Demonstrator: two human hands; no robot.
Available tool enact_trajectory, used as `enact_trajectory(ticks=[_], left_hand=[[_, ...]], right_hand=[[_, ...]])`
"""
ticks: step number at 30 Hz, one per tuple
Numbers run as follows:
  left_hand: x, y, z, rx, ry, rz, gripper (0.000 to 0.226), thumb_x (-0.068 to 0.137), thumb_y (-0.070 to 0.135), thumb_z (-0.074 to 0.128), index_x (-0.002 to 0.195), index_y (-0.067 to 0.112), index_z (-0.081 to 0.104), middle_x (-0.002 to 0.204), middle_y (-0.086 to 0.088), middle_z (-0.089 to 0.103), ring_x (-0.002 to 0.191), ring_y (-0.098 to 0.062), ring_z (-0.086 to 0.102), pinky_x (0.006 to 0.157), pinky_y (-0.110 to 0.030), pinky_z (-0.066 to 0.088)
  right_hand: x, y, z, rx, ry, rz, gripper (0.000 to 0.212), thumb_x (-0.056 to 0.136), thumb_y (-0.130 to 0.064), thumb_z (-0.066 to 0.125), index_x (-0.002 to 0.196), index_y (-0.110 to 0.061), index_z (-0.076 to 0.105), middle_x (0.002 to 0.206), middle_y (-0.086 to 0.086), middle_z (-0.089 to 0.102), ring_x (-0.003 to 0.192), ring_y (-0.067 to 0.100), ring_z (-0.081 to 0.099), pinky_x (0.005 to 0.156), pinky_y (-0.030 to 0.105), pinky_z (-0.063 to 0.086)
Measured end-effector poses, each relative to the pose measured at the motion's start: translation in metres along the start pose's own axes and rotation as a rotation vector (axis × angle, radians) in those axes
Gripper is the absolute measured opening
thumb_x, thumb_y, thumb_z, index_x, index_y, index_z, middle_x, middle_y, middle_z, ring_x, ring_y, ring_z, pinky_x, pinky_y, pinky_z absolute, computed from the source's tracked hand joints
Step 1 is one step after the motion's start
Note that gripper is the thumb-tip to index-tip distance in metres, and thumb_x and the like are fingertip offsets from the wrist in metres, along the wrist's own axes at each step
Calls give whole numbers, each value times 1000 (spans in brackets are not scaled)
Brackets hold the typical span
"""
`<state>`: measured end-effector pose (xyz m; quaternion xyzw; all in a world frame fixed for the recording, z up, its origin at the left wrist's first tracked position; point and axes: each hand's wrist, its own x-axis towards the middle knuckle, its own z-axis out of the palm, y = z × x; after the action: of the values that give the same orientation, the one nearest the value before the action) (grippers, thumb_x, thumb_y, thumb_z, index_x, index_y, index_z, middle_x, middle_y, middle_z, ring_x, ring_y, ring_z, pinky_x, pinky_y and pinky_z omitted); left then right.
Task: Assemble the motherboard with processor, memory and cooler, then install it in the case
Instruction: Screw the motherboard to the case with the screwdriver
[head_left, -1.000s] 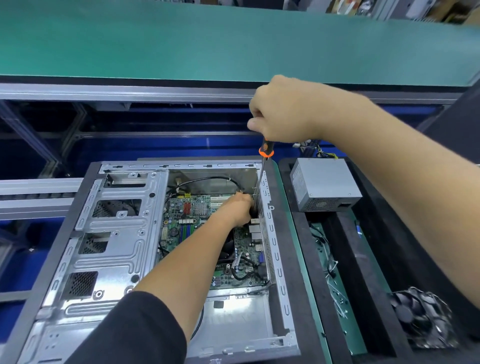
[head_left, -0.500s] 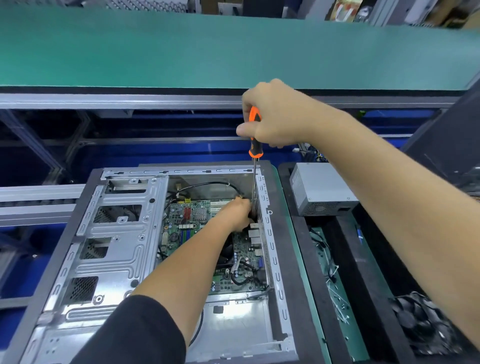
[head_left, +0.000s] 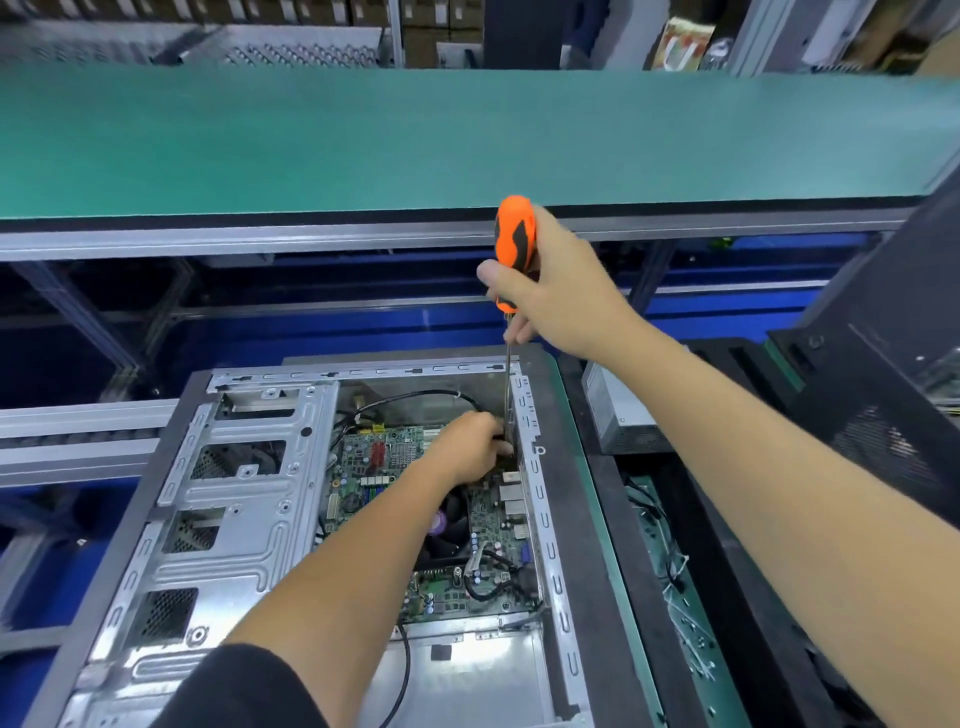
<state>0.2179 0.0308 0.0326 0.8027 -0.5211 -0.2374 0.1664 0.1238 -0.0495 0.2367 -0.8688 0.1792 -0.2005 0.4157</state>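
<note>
My one camera sits on my head, looking forward and down, close over the open case (head_left: 249, 499). Its wide view reaches past the green bench (head_left: 467, 140) to blurred shelves.

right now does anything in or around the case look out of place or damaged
Nothing looks damaged. The motherboard lies flat inside the case, and the screwdriver stands upright at its far right corner. The only untidy spot is the loose white ties scattered in the tray beside the case.
</note>
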Motion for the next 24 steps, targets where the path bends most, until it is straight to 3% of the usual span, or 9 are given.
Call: enact_trajectory(ticks=[3,7,9,11,12,15,17,20,24], left_hand=[[-12,5,-17,-124,111,25,14,96,18,51,97,11,63,93,-5,70,77,-23,61,68,-35,50],[-34,15,-39,-172,329,93,16,98,17,47,84,14,52,73,-1,61,60,-15,50,55,-32,40],[-36,24,-55,-172,449,133,19,98,16,46,79,15,49,69,1,55,63,-17,49,59,-33,39],[-29,36,-75,-131,512,170,20,98,12,45,78,14,45,69,2,48,66,-22,46,61,-35,35],[-22,41,-84,-88,518,180,19,97,8,44,80,14,48,73,2,47,69,-23,46,62,-35,35],[3,59,-102,56,491,203,21,90,-5,44,90,9,59,82,0,46,76,-25,47,63,-31,34],[20,77,-102,163,395,219,25,87,-8,45,96,8,61,88,-4,50,81,-28,51,63,-32,36],[38,90,-86,296,216,170,25,90,-4,46,107,8,61,105,-10,59,92,-29,54,68,-33,39],[34,107,-45,461,62,113,25,87,5,48,109,9,58,111,-14,62,101,-33,57,76,-38,44]], right_hand=[[-2,-19,-18,82,96,-88,25,95,-29,56,99,-9,41,82,8,67,46,26,63,44,26,50],[-19,-43,-51,253,168,-245,20,100,-44,38,95,-24,43,83,10,69,46,30,63,42,28,50],[-29,-44,-78,471,134,-202,54,100,-49,11,93,-16,54,85,14,69,49,33,63,44,27,51],[-43,-35,-110,630,14,-137,78,103,-36,-5,86,2,61,83,19,69,48,35,61,43,27,50],[-53,-29,-123,662,-30,-106,74,104,-29,0,82,7,61,82,20,68,45,34,60,42,25,49],[-93,-10,-134,631,-78,70,31,88,-23,52,61,-12,62,89,14,69,39,24,56,40,18,44],[-128,4,-124,573,-118,227,12,74,-4,67,71,-16,64,100,14,67,42,23,57,42,21,45],[-175,35,-73,486,-118,482,47,67,-3,73,111,-16,62,112,10,66,55,24,61,55,33,52],[-209,95,24,89,-40,623,42,85,-16,68,125,-8,58,112,11,67,93,19,65,89,32,50]])
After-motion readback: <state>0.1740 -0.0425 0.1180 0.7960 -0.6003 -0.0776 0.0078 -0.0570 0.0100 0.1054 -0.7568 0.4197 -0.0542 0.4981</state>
